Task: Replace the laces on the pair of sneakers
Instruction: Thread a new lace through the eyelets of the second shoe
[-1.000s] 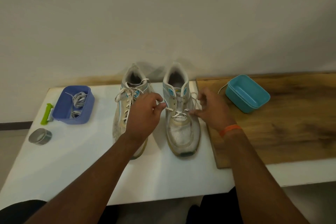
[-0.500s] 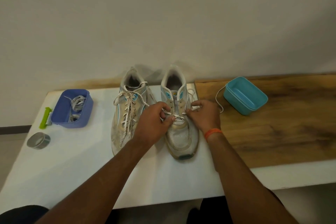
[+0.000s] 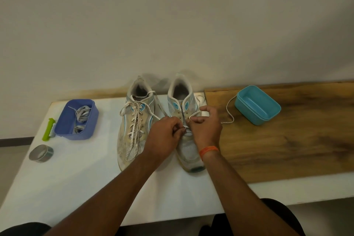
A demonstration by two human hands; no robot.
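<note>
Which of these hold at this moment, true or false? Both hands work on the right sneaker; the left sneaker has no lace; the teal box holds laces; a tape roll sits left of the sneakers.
1. Both hands, left hand and right hand, pinch the lace at the right sneaker. True.
2. The left sneaker has no lace. False: it is laced.
3. The teal box holds laces. False: it looks empty; laces lie in the blue box.
4. A tape roll sits left of the sneakers. True.
</note>
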